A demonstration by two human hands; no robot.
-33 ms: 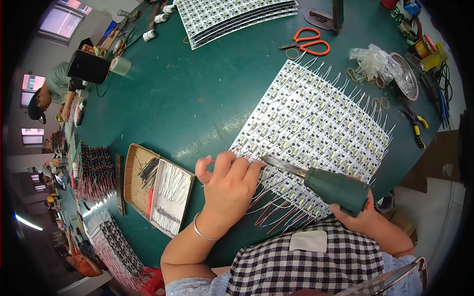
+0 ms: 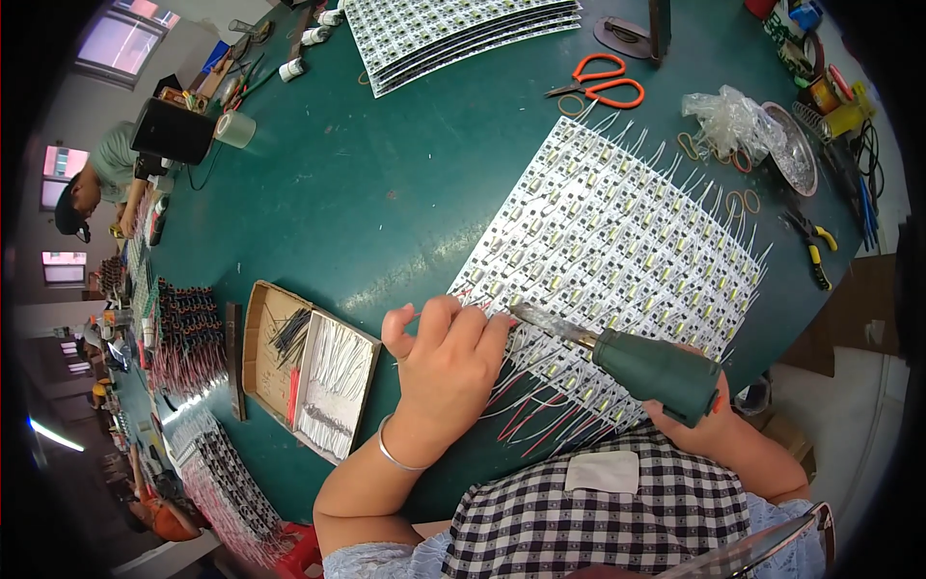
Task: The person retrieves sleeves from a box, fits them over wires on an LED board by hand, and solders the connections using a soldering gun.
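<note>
A large white circuit board panel (image 2: 617, 232), with rows of small components and many thin wires, lies at a slant before me. My left hand (image 2: 446, 362) is closed at its left front edge, fingertips pinched together. Thin red and white strands show around those fingers, but what they grip is hidden. My right hand (image 2: 690, 425) is wrapped round a green soldering gun (image 2: 656, 374), largely hidden behind its body. The gun's metal tip (image 2: 545, 321) points left and reaches my left fingertips over the panel. Loose red, white and dark wires (image 2: 526, 410) hang from the panel's near edge.
Left of my hand stands a cardboard box (image 2: 253, 343) with a white wire tray (image 2: 333, 386). Orange-handled scissors (image 2: 608, 82), a crumpled plastic bag (image 2: 728, 125) and pliers (image 2: 810, 249) lie beyond the panel. Stacked panels (image 2: 463, 43) sit at the back; co-workers are far left.
</note>
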